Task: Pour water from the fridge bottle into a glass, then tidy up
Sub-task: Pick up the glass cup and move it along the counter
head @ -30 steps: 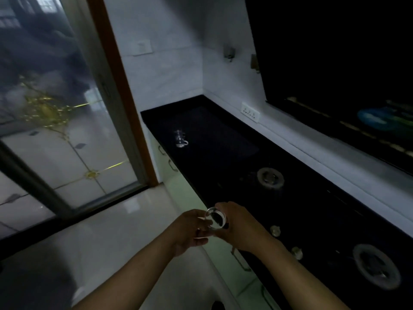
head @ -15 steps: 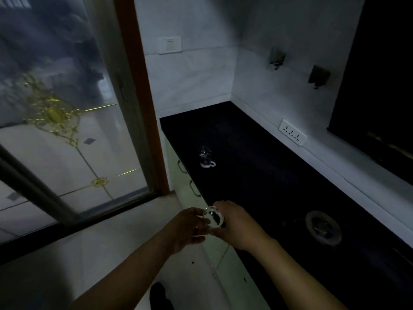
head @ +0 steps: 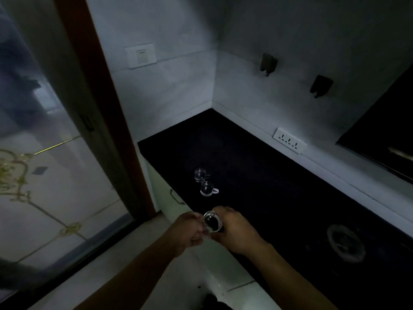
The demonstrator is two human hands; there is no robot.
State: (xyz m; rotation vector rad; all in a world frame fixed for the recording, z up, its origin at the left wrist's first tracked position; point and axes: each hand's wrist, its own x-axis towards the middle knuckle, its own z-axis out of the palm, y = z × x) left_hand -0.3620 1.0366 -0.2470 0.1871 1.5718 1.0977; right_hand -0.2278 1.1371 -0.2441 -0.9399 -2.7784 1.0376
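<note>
Head view: the glass (head: 212,222) stays between both hands, over the front edge of the desk (head: 257,166). The left hand (head: 187,231) pinches its near side and the right hand (head: 237,231) curls its fingers round the body. Compared with the earlier frames, we have moved along the desk. A handled cup (head: 207,189) and a second cup (head: 200,174) just behind it now stand near. One burner (head: 345,245) lies off to the right. No bottle is in view. We judge that pouring has not begun and that the glass is about to be set down.

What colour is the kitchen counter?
The counter is plain black; the head view, the only one, shows it.
</note>
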